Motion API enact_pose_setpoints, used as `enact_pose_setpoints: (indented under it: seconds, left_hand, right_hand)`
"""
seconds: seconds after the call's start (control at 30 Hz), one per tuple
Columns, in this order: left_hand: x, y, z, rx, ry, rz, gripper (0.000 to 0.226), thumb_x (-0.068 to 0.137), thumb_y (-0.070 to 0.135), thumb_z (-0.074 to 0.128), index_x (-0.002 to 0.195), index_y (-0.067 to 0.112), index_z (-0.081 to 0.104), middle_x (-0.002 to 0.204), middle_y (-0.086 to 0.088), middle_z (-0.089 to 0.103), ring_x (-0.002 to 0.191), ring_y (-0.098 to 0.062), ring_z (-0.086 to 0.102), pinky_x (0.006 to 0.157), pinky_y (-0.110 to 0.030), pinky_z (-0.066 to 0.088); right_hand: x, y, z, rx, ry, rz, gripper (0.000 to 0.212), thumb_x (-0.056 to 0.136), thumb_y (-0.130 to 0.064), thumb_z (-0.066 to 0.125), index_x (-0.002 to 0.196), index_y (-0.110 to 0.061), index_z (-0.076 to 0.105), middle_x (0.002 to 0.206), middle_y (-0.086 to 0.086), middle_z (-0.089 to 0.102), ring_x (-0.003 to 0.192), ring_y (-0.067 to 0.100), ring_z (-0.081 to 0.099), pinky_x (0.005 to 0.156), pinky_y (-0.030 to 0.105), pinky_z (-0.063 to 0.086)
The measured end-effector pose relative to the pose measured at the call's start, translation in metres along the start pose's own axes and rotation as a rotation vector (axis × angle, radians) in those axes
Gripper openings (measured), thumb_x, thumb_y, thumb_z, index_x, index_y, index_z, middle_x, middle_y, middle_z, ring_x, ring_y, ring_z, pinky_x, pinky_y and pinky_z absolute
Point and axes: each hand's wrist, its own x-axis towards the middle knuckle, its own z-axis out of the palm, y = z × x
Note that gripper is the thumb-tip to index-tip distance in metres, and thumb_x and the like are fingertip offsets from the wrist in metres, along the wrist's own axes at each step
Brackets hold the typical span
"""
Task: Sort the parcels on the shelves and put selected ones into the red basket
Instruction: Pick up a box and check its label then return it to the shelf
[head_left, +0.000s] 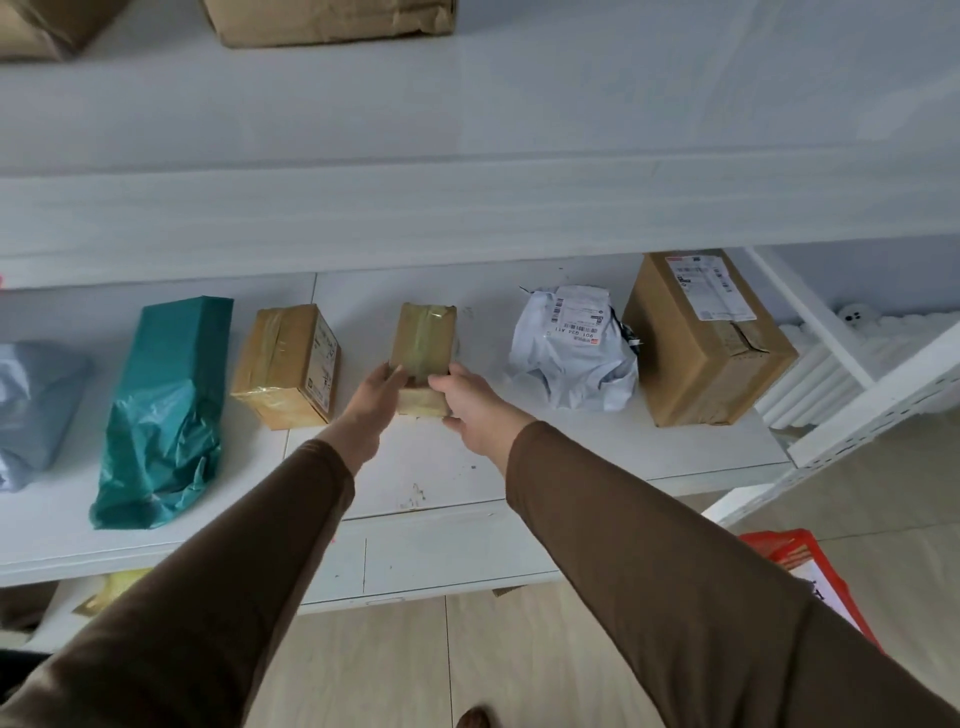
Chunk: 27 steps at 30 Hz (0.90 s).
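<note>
A small taped cardboard parcel (423, 338) stands on the white middle shelf (441, 478). My left hand (376, 405) holds its near left side and my right hand (470, 405) grips its near right side, thumb on top. Along the same shelf lie a grey bag (36, 405), a teal plastic bag (166, 405), a taped brown box (288, 364), a white poly mailer with a label (571, 353) and a larger brown box (701, 338). The red basket (800, 571) shows at the lower right on the floor, partly hidden by my right sleeve.
Two brown boxes (327, 21) sit on the upper shelf at the top edge of view. A white shelf frame (852, 395) runs down at the right. More parcels show dimly on the lower shelf (104, 592). Pale wood flooring lies below.
</note>
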Motion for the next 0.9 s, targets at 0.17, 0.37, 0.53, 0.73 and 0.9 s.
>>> enact_pose_setpoints:
  seconds: [0.17,0.37,0.53,0.73,0.9]
  left_hand:
    - [-0.05,-0.003,0.009,-0.155,0.068,0.121,0.032,0.104,0.022,0.056,0.134,0.012,0.051,0.105,-0.001,0.064,0.089,-0.016,0.06,0.073,-0.028,0.044]
    - [-0.173,-0.002,0.03,-0.392,-0.06,0.263,0.017,0.102,0.008,0.06,0.114,0.015,0.05,0.112,-0.003,0.068,0.096,-0.014,0.065,0.083,-0.032,0.049]
    - [-0.27,-0.012,0.056,-0.335,-0.132,0.375,0.029,0.099,0.006,0.062,0.125,0.008,0.05,0.124,-0.003,0.069,0.116,-0.02,0.064,0.096,-0.04,0.051]
    - [-0.343,-0.019,0.075,-0.261,-0.213,0.43,0.037,0.101,0.031,0.057,0.132,0.013,0.065,0.137,-0.006,0.065,0.127,-0.03,0.061,0.104,-0.048,0.047]
    - [-0.371,-0.015,0.082,-0.242,-0.168,0.445,0.031,0.104,0.012,0.057,0.134,0.013,0.066,0.133,-0.008,0.07,0.129,-0.031,0.059,0.107,-0.043,0.045]
  right_hand:
    - [-0.025,0.016,-0.011,0.007,0.105,-0.138,0.037,0.104,-0.03,0.055,0.139,-0.023,0.049,0.138,0.004,0.059,0.111,0.018,0.058,0.085,0.029,0.045]
    - [-0.11,0.051,-0.041,0.231,0.163,-0.381,0.03,0.088,-0.039,0.077,0.104,-0.026,0.055,0.116,0.0,0.065,0.103,0.014,0.066,0.087,0.04,0.054]
    - [-0.199,0.082,-0.078,0.352,0.15,-0.46,0.029,0.088,-0.025,0.078,0.108,-0.018,0.058,0.105,0.0,0.072,0.098,0.016,0.07,0.084,0.033,0.051]
    - [-0.277,0.108,-0.125,0.544,-0.017,-0.289,0.052,0.095,-0.041,0.065,0.141,-0.018,0.058,0.136,0.009,0.069,0.122,0.028,0.066,0.095,0.039,0.056]
    - [-0.313,0.12,-0.148,0.667,-0.158,-0.023,0.064,0.096,-0.06,0.05,0.139,-0.015,0.063,0.139,0.019,0.066,0.117,0.033,0.064,0.084,0.035,0.058]
